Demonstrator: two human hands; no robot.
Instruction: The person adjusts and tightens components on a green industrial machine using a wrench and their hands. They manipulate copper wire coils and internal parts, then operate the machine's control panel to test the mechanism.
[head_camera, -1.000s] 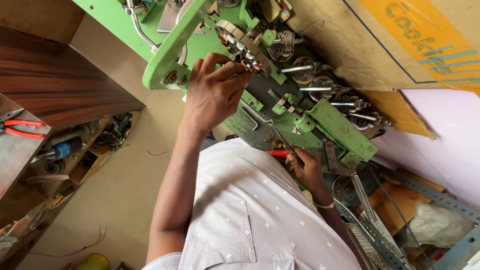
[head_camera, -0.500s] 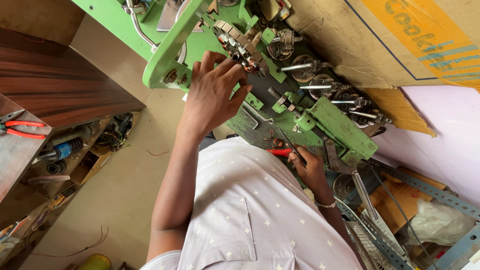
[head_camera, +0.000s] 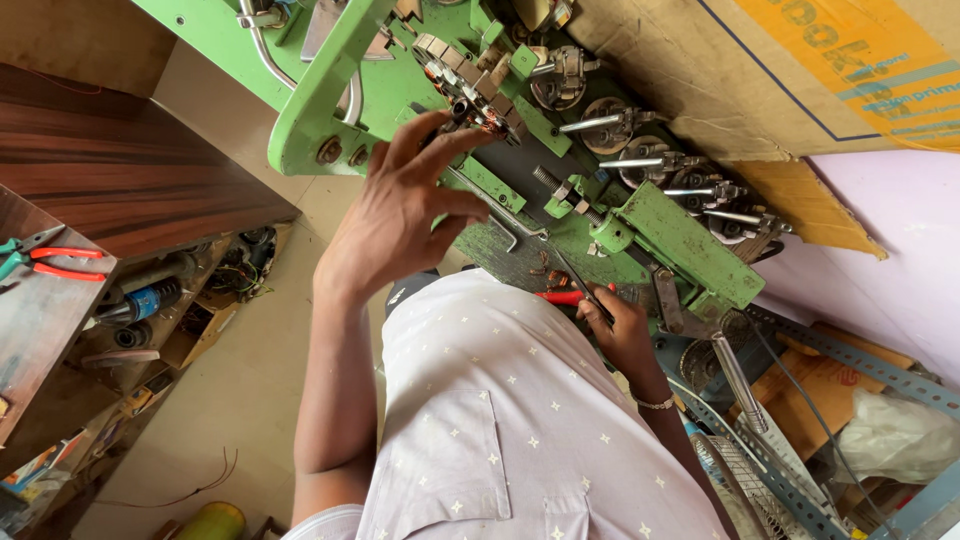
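Observation:
My left hand (head_camera: 400, 215) reaches up to a green machine (head_camera: 320, 100). Its thumb and forefinger pinch the lower edge of a toothed metal ring with copper windings (head_camera: 470, 80) mounted on the machine, while the other fingers are spread. My right hand (head_camera: 622, 330) rests low on the machine's base by my shirt. It grips a red-handled tool (head_camera: 556, 297) whose thin dark shaft (head_camera: 577, 277) points up toward the machine. Several chrome spindles (head_camera: 640, 160) stick out to the right of the ring.
A cardboard box (head_camera: 800, 70) stands behind the machine. A dark wooden bench (head_camera: 120, 190) at the left carries red-handled pliers (head_camera: 55, 258), with tools and motor parts (head_camera: 150, 300) on the shelf beneath. A slotted metal rack (head_camera: 850, 350) and a wire grille (head_camera: 740, 480) stand at the right.
My left hand's fingers have shifted on the wound ring and spread a little wider. My right hand stays on the red-handled tool in the same place.

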